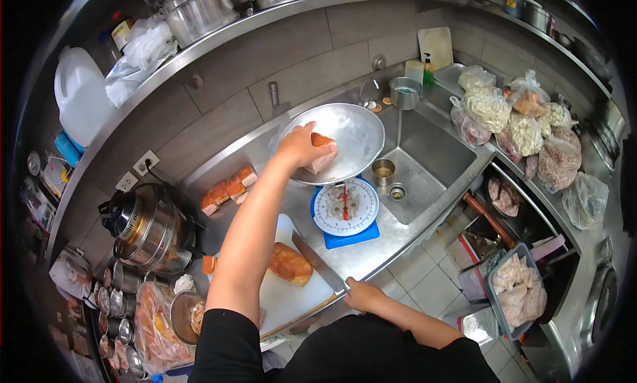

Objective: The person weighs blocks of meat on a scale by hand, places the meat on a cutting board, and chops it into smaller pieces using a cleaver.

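Note:
My left hand (300, 146) grips a browned chunk of meat (323, 152) in the round metal pan (355, 134). That pan rests on a blue scale with a white dial (346, 209) and a red needle. At the lower middle, my right hand (361, 295) is closed on the handle of a cleaver (318, 265). The blade lies along the right side of the white cutting board (281, 313), beside a larger browned piece of meat (290, 263). My left forearm hides part of the board.
Cut meat pieces (229, 190) lie on the counter left of the pan. A sink (424, 160) is at the right, with bagged food (488, 108) beyond it. A steel appliance (156, 230) and bowls stand at the left. A tub of meat (519, 291) is at the lower right.

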`<action>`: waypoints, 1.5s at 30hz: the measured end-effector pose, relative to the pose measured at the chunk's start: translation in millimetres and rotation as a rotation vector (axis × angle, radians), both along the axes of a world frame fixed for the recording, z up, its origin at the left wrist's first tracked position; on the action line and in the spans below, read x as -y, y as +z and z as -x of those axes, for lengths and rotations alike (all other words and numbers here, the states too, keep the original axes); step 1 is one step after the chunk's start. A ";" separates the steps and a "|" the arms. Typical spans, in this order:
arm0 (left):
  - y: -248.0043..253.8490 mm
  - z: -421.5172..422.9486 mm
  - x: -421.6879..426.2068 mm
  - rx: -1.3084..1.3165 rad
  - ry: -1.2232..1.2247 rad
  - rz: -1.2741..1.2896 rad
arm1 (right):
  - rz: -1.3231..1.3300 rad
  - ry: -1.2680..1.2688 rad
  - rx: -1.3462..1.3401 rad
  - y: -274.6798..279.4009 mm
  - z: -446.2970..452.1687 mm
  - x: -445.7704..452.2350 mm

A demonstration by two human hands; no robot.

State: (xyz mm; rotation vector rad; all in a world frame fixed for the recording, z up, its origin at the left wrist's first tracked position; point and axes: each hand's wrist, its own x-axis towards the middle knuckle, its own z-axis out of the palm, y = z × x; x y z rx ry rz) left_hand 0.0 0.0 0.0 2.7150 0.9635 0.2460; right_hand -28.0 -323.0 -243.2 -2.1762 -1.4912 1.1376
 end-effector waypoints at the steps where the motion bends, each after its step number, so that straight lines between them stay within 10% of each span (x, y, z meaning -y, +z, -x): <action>1: 3.1 2.1 0.2 0.022 0.002 0.007 | -0.018 0.004 -0.009 -1.3 2.4 -1.6; 9: -1.4 1.4 2.0 -0.072 0.013 0.047 | -0.034 0.026 0.019 -5.2 -5.8 0.6; 17: 55.8 141.8 -89.6 0.524 0.167 0.018 | 0.040 -0.011 0.024 -2.3 -0.9 -1.3; 27: -234.4 284.8 -164.1 0.066 0.805 0.280 | 0.133 -0.044 0.026 22.3 2.7 -9.1; 45: -252.9 221.6 -150.2 -0.094 0.905 0.287 | 0.233 -0.196 -0.025 13.0 10.2 -10.7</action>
